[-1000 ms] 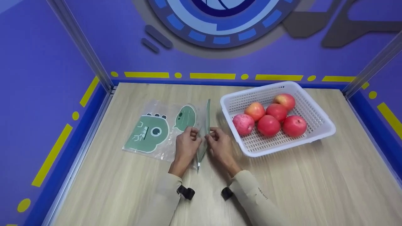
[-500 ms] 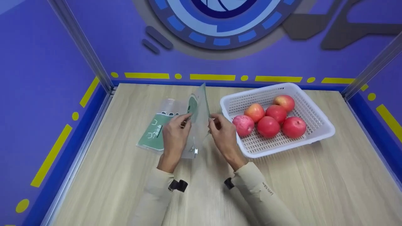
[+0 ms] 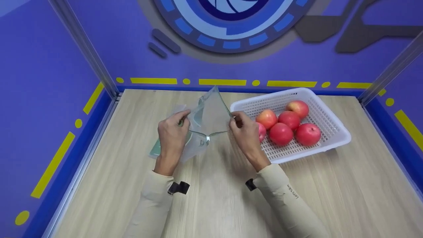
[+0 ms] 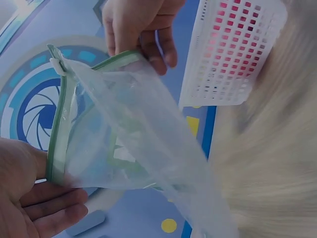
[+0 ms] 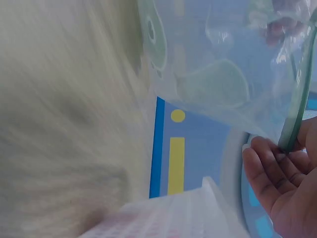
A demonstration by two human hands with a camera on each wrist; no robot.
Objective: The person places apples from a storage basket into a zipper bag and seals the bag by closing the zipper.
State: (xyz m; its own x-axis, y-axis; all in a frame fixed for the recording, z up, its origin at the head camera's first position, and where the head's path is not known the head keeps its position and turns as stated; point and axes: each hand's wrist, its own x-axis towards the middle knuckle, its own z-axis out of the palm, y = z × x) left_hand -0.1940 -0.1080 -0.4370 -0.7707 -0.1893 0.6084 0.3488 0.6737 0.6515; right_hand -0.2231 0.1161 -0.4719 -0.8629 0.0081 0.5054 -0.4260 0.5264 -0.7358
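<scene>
A translucent zip bag point(image 3: 214, 114) with green cartoon print is raised over the table, its mouth spread wide between both hands. My left hand point(image 3: 172, 134) pinches one side of the green-edged mouth, and my right hand point(image 3: 246, 135) pinches the opposite side. The white zip slider point(image 3: 208, 138) sits at the near corner of the mouth. In the left wrist view, the green zip strip point(image 4: 58, 124) runs up from between the left thumb and fingers. From the right wrist, the bag's edge point(image 5: 298, 99) shows gripped by thumb and fingertips. Part of the bag is hidden behind the left hand.
A white perforated basket point(image 3: 330, 132) stands just right of the right hand, holding several red apples point(image 3: 281, 134). The right hand overlaps its left side in the head view. Blue printed walls point(image 3: 218, 62) enclose the wooden table point(image 3: 214, 198) at the back and sides.
The hands have moved apart, left hand leftward and right hand rightward, pulling the bag's mouth wide. The bag was lying mostly flat and has been lifted up, its mouth side raised.
</scene>
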